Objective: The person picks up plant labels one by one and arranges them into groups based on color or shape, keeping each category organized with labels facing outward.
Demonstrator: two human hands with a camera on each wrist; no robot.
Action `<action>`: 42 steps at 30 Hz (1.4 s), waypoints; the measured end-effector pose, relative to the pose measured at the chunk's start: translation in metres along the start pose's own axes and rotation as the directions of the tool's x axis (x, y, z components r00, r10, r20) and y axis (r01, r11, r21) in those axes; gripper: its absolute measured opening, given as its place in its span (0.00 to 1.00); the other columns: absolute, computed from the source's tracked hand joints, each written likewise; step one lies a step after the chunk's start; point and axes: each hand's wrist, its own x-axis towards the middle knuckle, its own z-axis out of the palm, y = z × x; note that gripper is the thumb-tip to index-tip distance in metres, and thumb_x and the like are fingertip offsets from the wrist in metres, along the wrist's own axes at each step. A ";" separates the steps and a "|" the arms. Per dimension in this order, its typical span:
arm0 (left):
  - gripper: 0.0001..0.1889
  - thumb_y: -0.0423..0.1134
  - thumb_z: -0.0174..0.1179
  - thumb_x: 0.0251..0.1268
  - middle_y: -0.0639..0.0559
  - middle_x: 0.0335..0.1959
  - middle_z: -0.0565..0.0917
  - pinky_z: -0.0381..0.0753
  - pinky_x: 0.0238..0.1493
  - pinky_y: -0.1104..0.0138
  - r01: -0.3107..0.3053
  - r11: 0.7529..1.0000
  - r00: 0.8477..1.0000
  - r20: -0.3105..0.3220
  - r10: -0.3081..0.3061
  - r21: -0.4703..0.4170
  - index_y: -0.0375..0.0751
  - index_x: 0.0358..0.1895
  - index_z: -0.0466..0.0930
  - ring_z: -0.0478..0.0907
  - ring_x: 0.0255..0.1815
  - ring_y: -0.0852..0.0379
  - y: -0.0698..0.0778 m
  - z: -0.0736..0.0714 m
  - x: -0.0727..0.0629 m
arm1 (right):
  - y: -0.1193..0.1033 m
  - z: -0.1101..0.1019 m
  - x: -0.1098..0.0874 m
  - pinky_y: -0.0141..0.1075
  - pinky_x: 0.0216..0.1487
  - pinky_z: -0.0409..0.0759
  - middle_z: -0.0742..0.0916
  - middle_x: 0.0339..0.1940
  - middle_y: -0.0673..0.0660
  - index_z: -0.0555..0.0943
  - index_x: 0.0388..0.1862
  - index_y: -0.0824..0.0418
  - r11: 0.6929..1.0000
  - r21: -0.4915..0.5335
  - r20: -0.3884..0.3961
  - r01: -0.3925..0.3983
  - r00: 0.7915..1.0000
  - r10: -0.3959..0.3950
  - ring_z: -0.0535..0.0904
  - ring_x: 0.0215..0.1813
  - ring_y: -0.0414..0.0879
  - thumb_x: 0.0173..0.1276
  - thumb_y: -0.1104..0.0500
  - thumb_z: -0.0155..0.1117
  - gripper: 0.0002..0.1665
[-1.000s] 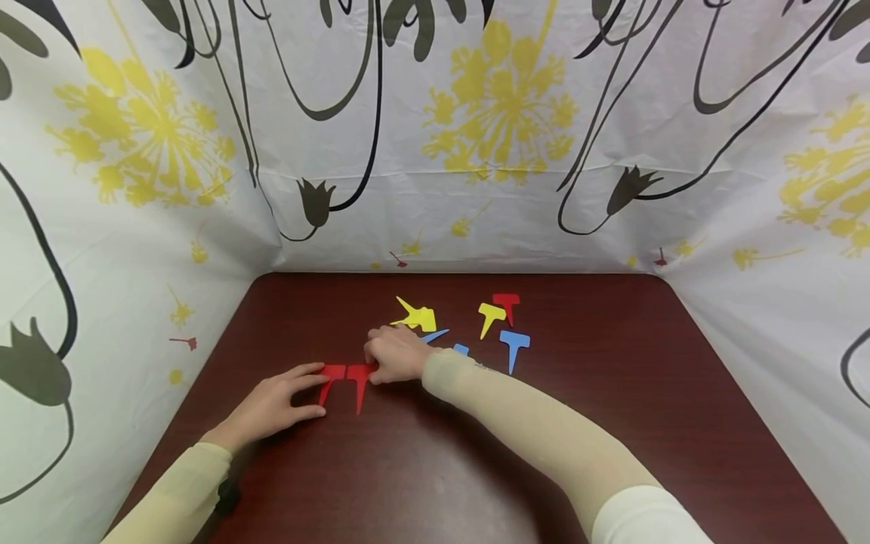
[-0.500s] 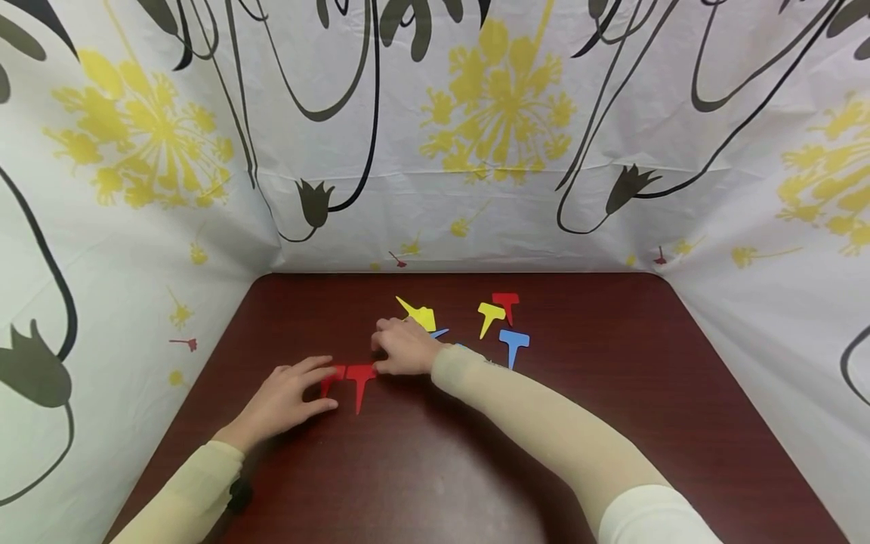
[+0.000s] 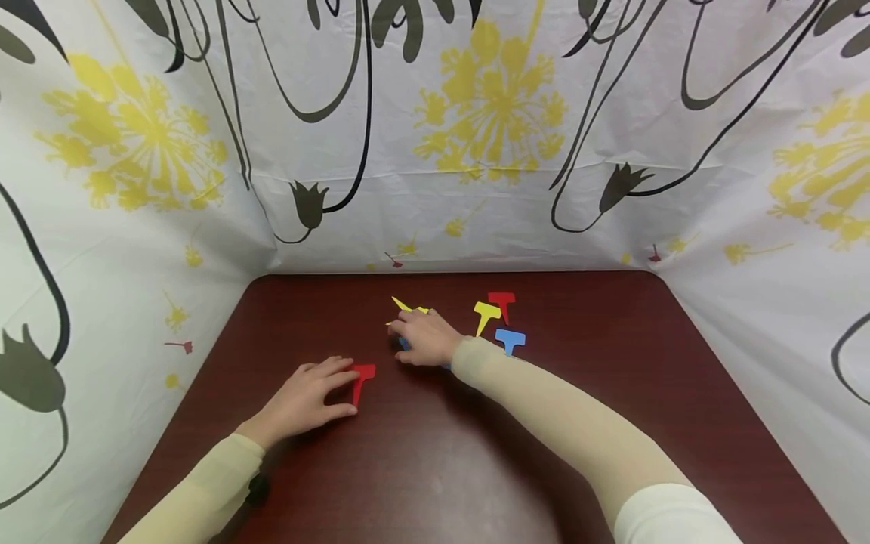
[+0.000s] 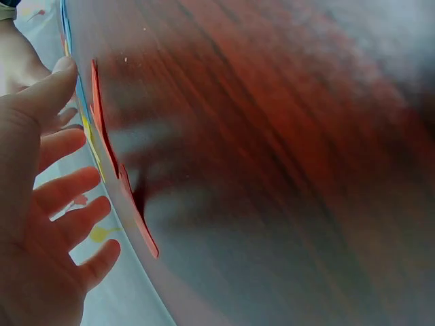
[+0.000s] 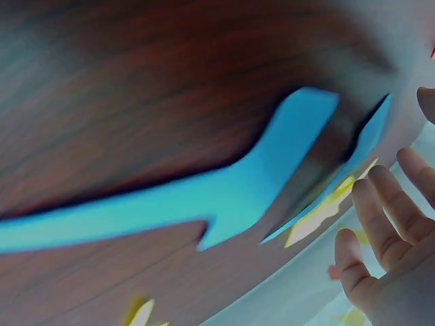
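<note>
- The left hand [image 3: 302,400] lies low over the dark red-brown table [image 3: 680,378], its fingers relaxed and spread, pinching nothing.
- A red T-shaped tag [image 3: 365,373] lies at its fingertips, its stem pointing toward the person; whether they touch it cannot be told.
- The left wrist view shows a second red tag [image 4: 141,214] lying on the table end to end with the first, mostly hidden by the hand from above.
- The right hand [image 3: 428,338] reaches farther out, its fingers loosely extended and apart, with no grip on anything.
- A blue tag [image 3: 404,344] shows beneath its fingers, partly covered; contact cannot be told.
- Just beyond those fingers lie yellow tags [image 3: 402,304], partly hidden by the hand.
- To the right of that hand, another yellow tag [image 3: 486,311] lies beside a farther red tag [image 3: 501,298], the two close together.
- Nearer the right forearm is another blue tag [image 3: 510,338], its stem partly hidden behind the sleeve [image 3: 564,423].
- A white cloth [image 3: 394,143] with yellow and grey plant prints hangs behind the table and along both sides.
</note>
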 end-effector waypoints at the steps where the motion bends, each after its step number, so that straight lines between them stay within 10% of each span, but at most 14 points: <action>1: 0.36 0.62 0.69 0.59 0.46 0.70 0.73 0.67 0.64 0.42 -0.003 1.000 1.000 0.005 0.003 0.003 0.49 0.67 0.78 0.66 0.73 0.44 0.000 0.000 0.001 | 0.004 -0.001 -0.003 0.50 0.57 0.73 0.79 0.54 0.50 0.80 0.63 0.49 1.000 0.002 0.003 -0.007 1.000 0.007 0.75 0.56 0.46 0.67 0.41 0.68 0.27; 11: 0.39 0.64 0.68 0.58 0.47 0.71 0.73 0.65 0.67 0.40 0.001 1.000 0.999 0.047 -0.001 -0.004 0.49 0.70 0.76 0.64 0.75 0.42 0.002 0.004 0.006 | 0.046 -0.016 -0.029 0.43 0.47 0.70 0.79 0.49 0.50 0.82 0.60 0.52 0.996 -0.045 -0.044 -0.073 0.996 0.071 0.74 0.48 0.46 0.70 0.47 0.66 0.22; 21: 0.40 0.65 0.68 0.57 0.49 0.71 0.73 0.63 0.68 0.40 0.011 1.000 0.997 0.071 -0.010 -0.011 0.52 0.71 0.75 0.63 0.75 0.43 0.006 0.005 0.011 | 0.085 -0.025 -0.056 0.42 0.36 0.72 0.79 0.34 0.49 0.84 0.36 0.50 0.969 -0.098 -0.129 -0.229 0.968 0.216 0.74 0.36 0.46 0.68 0.48 0.65 0.08; 29: 0.38 0.62 0.69 0.59 0.49 0.72 0.72 0.62 0.68 0.39 0.021 0.999 0.997 0.081 -0.018 -0.030 0.52 0.71 0.75 0.63 0.75 0.43 0.007 0.003 0.012 | 0.112 -0.033 -0.082 0.37 0.17 0.69 0.75 0.15 0.48 0.75 0.17 0.52 0.898 0.024 -0.120 -0.440 0.890 0.439 0.71 0.18 0.43 0.66 0.52 0.66 0.18; 42: 0.40 0.65 0.67 0.58 0.49 0.73 0.71 0.59 0.69 0.37 0.034 0.998 0.993 0.117 -0.027 -0.055 0.53 0.73 0.72 0.63 0.75 0.42 0.006 0.001 0.010 | 0.125 -0.029 -0.098 0.41 0.19 0.70 0.73 0.11 0.50 0.74 0.16 0.56 0.763 0.042 -0.034 -0.645 0.762 0.646 0.72 0.18 0.48 0.63 0.43 0.67 0.24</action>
